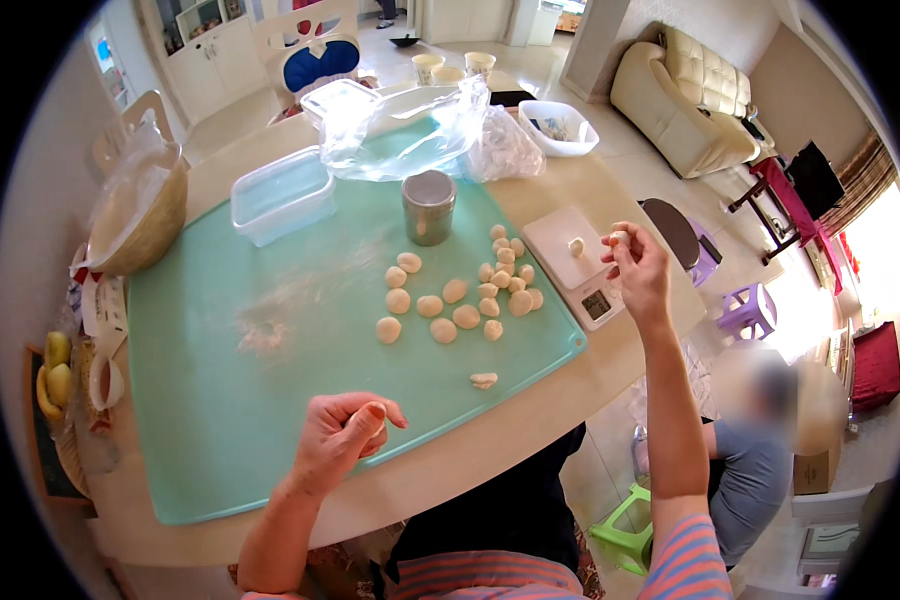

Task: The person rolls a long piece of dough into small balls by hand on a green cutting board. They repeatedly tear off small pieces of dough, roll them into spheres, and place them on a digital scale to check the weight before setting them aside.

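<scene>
My left hand (332,440) is closed around a lump of dough (378,424), mostly hidden by the fingers, over the near edge of the green mat (210,420). Off to the right, my right hand (642,270) pinches a small piece of dough (621,238) between thumb and fingers, beside a white kitchen scale (547,238). Another small dough piece (576,247) rests on the scale's plate. Several round dough balls (443,330) are spread over the mat, with smaller pieces (506,256) clustered near the scale. One uneven dough piece (483,381) lies nearer to me.
A metal canister (429,208) and a clear plastic container (283,195) stand at the mat's far side, near a plastic bag (405,135). Loose flour (262,330) dusts the mat. A large basket (140,220) is at left. Another person (755,490) sits low at right.
</scene>
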### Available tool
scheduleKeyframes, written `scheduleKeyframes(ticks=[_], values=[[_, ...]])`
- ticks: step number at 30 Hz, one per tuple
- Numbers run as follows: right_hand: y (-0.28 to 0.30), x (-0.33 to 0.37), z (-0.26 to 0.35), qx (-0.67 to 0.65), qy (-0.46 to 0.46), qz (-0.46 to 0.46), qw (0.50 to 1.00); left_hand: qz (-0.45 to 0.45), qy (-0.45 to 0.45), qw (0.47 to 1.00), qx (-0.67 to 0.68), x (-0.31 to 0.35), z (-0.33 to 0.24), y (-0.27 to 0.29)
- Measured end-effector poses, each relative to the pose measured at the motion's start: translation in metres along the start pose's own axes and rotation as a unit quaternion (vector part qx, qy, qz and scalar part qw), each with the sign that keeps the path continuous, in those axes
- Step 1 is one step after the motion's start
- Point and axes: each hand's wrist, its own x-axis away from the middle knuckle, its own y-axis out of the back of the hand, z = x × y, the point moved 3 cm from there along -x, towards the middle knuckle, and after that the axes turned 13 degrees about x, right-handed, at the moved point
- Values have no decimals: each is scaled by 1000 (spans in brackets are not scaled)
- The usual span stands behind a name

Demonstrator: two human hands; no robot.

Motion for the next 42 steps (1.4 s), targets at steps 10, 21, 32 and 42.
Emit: scheduleKeyframes(ticks=[10,21,32,42], values=[[-24,-26,15,74,39,92,992,17,-20,998,-57,1,1,7],[-32,77,85,92,215,102,967,-19,-8,989,-144,3,0,-3],[-122,209,147,-114,213,313,918,-26,-64,970,-232,1,7,-11],[-119,207,143,-81,231,295,924,30,20,977,-212,6,10,3]])
